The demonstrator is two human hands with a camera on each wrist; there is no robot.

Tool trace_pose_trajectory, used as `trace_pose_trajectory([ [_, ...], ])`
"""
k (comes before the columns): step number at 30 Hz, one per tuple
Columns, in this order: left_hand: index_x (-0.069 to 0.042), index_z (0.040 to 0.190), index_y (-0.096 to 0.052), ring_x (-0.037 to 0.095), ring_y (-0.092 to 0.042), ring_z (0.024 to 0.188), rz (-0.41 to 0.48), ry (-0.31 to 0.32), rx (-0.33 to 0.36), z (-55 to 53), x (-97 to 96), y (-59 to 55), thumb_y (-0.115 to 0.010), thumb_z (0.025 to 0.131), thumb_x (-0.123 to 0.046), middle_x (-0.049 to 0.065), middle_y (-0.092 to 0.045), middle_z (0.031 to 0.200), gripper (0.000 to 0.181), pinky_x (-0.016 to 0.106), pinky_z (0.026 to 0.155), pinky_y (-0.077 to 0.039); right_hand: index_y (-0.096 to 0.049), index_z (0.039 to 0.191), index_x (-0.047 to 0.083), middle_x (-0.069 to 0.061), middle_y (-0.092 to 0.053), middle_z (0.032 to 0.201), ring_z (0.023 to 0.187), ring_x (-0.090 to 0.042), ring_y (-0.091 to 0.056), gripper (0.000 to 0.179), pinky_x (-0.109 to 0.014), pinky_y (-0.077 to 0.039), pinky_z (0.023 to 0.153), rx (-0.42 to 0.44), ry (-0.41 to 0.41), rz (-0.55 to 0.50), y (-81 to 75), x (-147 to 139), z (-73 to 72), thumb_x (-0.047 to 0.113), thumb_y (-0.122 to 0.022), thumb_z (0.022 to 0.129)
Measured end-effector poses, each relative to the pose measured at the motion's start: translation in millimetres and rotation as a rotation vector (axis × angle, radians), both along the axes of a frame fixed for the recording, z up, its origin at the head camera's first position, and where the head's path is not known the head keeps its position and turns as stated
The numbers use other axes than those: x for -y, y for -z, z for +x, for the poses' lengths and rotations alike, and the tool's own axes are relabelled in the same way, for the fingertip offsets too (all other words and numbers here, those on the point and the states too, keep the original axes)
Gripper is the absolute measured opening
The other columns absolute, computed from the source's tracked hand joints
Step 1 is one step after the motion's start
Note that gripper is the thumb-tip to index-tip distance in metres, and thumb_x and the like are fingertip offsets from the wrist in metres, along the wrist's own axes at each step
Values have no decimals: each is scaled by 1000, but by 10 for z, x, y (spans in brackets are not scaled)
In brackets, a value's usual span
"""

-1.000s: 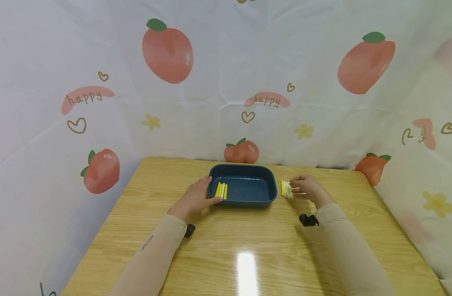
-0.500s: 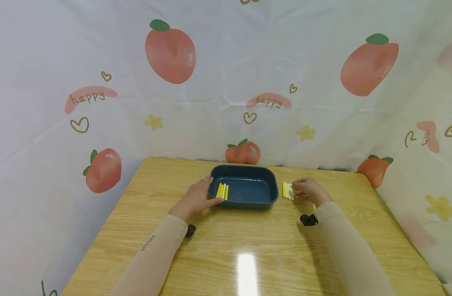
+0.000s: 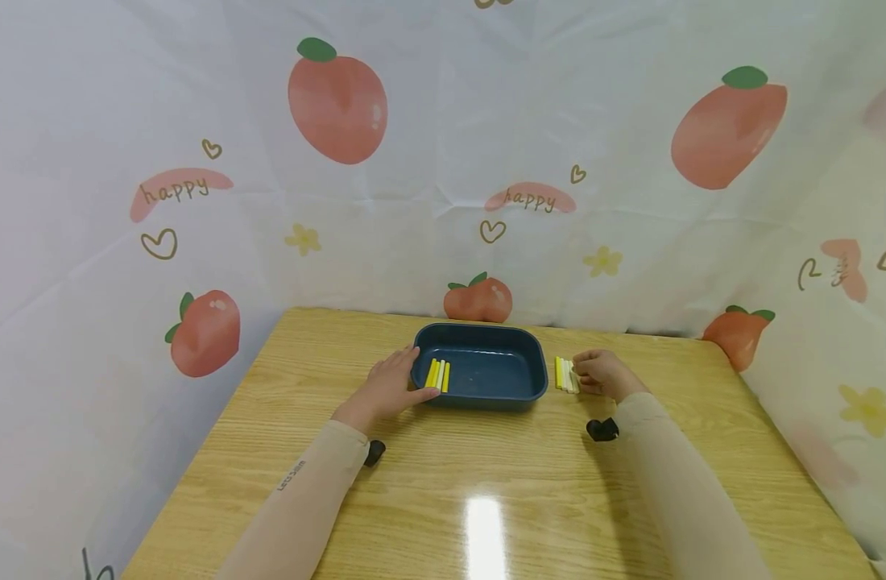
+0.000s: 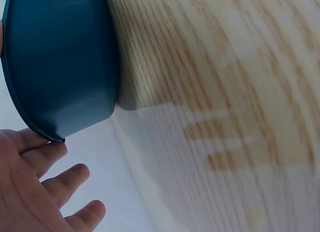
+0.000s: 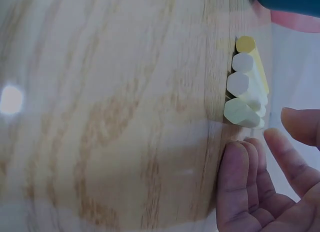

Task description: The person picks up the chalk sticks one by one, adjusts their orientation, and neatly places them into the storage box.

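A dark blue rectangular tray (image 3: 494, 402) sits near the back of the table, holding several yellow and white chalk sticks (image 3: 436, 375) side by side at its left end. My left hand (image 3: 387, 384) rests against the tray's left corner, its fingers on the left rim and its thumb along the front. In the left wrist view its fairly straight fingers (image 4: 57, 151) reach the tray's rim. To the right of the tray lies a row of chalk sticks (image 5: 239, 84), one yellow and the others whitish. Beside the row's right side is my right hand (image 3: 604, 375), thumb and index finger apart.
The wooden table (image 3: 428, 491) reaches back to a white curtain (image 3: 414, 242) printed with peaches. Black wrist cameras (image 3: 602, 430) hang under both sleeves. A bright light reflection shows on the front of the tabletop.
My right hand's fingers, earlier over the right-hand chalk sticks, have drawn slightly off to the right, leaving more of the row visible. The left hand stays at the tray; the view shifts slightly.
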State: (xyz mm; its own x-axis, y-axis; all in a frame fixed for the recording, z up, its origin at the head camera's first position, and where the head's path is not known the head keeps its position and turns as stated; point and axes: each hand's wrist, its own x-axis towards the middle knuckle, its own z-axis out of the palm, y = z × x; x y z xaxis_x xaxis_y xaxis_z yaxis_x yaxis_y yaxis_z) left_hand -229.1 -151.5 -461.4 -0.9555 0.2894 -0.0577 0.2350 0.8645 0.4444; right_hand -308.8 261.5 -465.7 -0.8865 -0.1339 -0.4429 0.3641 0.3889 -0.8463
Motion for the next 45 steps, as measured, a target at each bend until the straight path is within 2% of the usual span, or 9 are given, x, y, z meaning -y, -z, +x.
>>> trace_pose_trajectory([
  [3,-6,160,-23,34,-20,151,-2,-2,6,-1,-3,-3,-62,91,-63,12,-20,166,98,57,120,-14,-30,149,-12,-6,-47,101,78,-16,-44,51,-33,-47,77,-7,-16,33,17,3,-12,7,-46,105],
  [8,-6,160,-23,34,-20,151,-2,-9,6,1,-6,-8,-63,91,-62,12,-20,165,98,57,120,-14,-36,147,-10,-10,-50,106,82,-20,-48,47,-35,-50,81,-15,-16,96,-12,41,-2,6,-46,104],
  [12,-6,160,-23,35,-20,151,1,-15,7,16,-14,-24,-64,91,-61,12,-20,166,97,56,121,-14,-39,145,-8,-5,-49,89,74,-17,-45,45,-32,-50,75,-23,-26,161,-26,79,-5,3,-46,102],
  [15,-6,160,-23,35,-20,151,-1,-18,8,24,-18,-32,-64,91,-61,12,-20,166,97,56,121,-14,-40,146,-6,1,-42,70,60,-13,-37,48,-29,-44,63,-31,-46,209,-24,94,-23,-2,-46,99],
  [18,-6,160,-23,35,-20,151,-1,-20,7,27,-22,-39,-64,91,-60,12,-20,166,97,57,121,-14,-40,148,-4,3,-36,61,53,-11,-29,52,-28,-38,57,-33,-57,246,-19,102,-42,-5,-47,96],
  [23,-5,160,-22,35,-19,151,4,-18,8,26,-22,-41,-64,91,-59,12,-20,166,97,57,120,-14,-40,148,-3,0,-39,67,55,-12,-32,54,-28,-41,59,-27,-62,273,1,99,-67,-7,-49,96],
  [29,-5,160,-22,35,-19,151,2,-15,12,27,-21,-42,-63,91,-61,12,-19,166,98,57,120,-14,-43,146,-3,3,-36,60,51,-11,-31,51,-28,-40,56,-24,-65,274,30,79,-83,-6,-52,96],
  [40,-6,160,-22,34,-17,152,2,-14,26,35,-16,-44,-63,91,-62,11,-17,166,98,55,121,-12,-50,136,-5,-2,-49,68,54,-12,-42,43,-28,-48,59,-62,-107,334,12,75,-21,-2,-59,94],
  [45,-7,160,-22,34,-18,152,7,-14,19,29,-17,-34,-63,90,-63,11,-18,166,98,55,121,-12,-49,135,-6,-9,-57,87,68,-15,-54,41,-29,-53,63,-52,-88,291,0,47,15,0,-58,96],
])
